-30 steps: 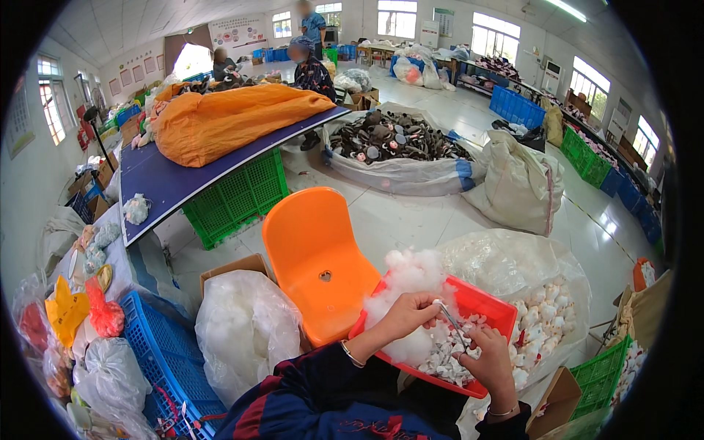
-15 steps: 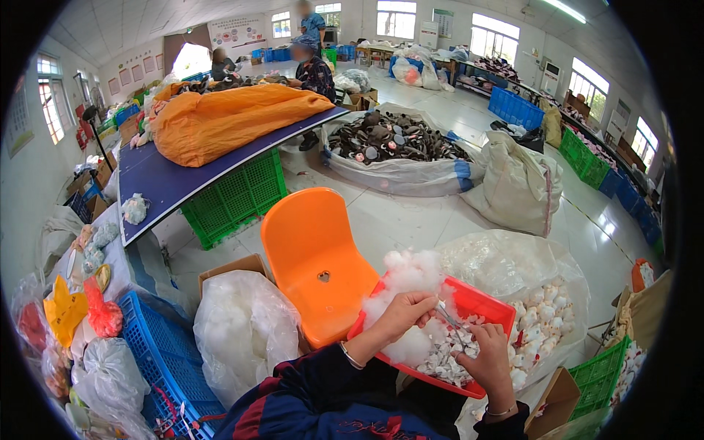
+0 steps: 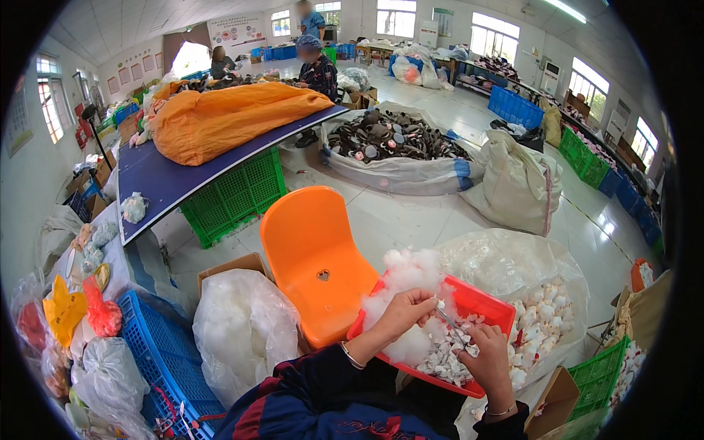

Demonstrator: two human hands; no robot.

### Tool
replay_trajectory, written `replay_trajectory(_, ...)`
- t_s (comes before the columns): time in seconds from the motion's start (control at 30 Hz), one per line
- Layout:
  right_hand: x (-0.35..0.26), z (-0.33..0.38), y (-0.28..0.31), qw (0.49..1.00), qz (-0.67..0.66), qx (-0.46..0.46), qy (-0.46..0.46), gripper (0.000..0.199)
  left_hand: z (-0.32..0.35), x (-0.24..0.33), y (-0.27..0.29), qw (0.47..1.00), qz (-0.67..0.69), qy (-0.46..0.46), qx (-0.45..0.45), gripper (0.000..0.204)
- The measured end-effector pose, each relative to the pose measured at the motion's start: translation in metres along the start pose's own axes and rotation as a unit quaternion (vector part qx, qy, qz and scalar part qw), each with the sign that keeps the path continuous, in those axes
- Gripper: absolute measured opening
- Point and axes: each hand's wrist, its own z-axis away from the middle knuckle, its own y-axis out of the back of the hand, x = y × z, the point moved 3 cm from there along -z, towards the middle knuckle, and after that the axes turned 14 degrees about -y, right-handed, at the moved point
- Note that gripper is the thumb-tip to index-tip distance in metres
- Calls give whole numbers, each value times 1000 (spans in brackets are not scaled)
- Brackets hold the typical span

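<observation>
Over a red plastic tray point(image 3: 500, 311), my left hand point(image 3: 403, 317) is closed, pinching a small white fabric piece point(image 3: 440, 303) between thumb and fingers. My right hand point(image 3: 487, 356) is closed round the loop handles of slim metal forceps point(image 3: 449, 323), whose tip meets the white piece. Fluffy white stuffing point(image 3: 416, 273) is heaped at the tray's far left side. Loose flat white fabric pieces point(image 3: 446, 361) lie below my hands. Right of the tray, a clear plastic bag point(image 3: 499, 253) spreads open with many plump white pieces point(image 3: 544, 317) in it.
An orange chair point(image 3: 312, 257) stands beyond the tray's left, beside a bag of stuffing point(image 3: 246, 330) and a blue crate point(image 3: 158, 352). Ahead, an orange sack point(image 3: 227, 121) lies on a blue table point(image 3: 158, 194). A large sack of dark plush parts point(image 3: 396, 176) sits on the floor. Co-workers are farther back.
My hands stay nearly in place. The forceps' arms look closer together, with the tip against the white piece. The co-worker at the blue table has shifted their head slightly right and up.
</observation>
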Motion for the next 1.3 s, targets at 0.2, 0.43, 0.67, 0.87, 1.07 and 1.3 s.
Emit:
replay_trajectory(0.2,6,1,-2,998,7,-50,-29,40,1,3,-1,1000,-10,-4,-11,20)
replay_trajectory(0.43,6,1,-3,999,-10,-41,-33,37,2,8,-4,999,-33,-18,-8,19)
replay_trajectory(0.67,4,4,-1,999,-6,-39,-22,33,4,8,-6,991,-104,-80,-21,20)
replay_trajectory(0.87,6,5,0,991,-11,-114,-65,35,1,24,-6,992,-92,-57,-62,18)
replay_trajectory(1.07,3,5,6,997,-17,-66,-40,38,2,21,-6,997,-53,-37,-50,18)
replay_trajectory(1.3,7,6,2,999,-18,-45,-24,36,3,17,-4,997,-45,-34,-45,17)
